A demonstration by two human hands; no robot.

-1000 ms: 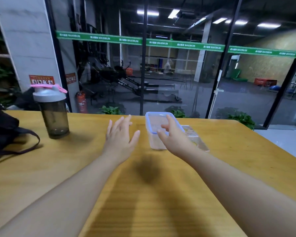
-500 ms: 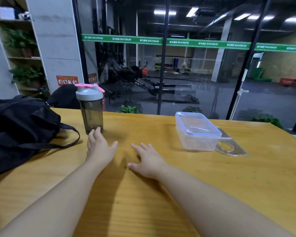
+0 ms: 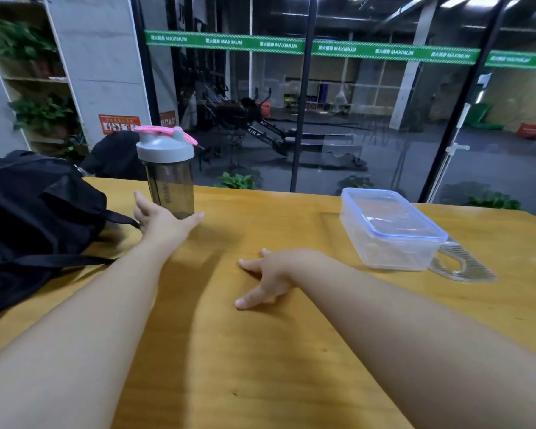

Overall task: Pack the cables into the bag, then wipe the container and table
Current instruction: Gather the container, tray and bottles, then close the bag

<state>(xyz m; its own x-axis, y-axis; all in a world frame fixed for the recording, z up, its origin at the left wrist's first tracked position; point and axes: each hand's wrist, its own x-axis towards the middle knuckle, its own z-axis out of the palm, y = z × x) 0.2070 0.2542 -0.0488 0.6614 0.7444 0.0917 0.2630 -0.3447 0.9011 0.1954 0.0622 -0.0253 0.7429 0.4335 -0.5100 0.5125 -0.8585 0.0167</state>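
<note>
The left hand (image 3: pixel 161 222) reaches to the foot of the shaker (image 3: pixel 167 174), fingers spread on either side of its base with the thumb stretched out to the right; the fingers look straight rather than wrapped, though whether they actually touch the shaker is hard to tell from this angle. The right hand (image 3: pixel 270 275) is released, lying flat on the table (image 3: pixel 260 351) with fingers splayed toward the left, holding nothing, nearer the viewer than the shaker and to its right.

The shaker stands upright on the table, smoky and see-through, with a grey lid and a pink loop on top. Just left of it lies the bag (image 3: pixel 37 218), black and slumped, one strap trailing on the wood close to the left hand. Well to the right of the shaker sits the container (image 3: pixel 390 230), clear with a blue rim, its lid on. A clear ribbed plastic piece (image 3: pixel 458 267) pokes out from behind the container's right side.
</note>
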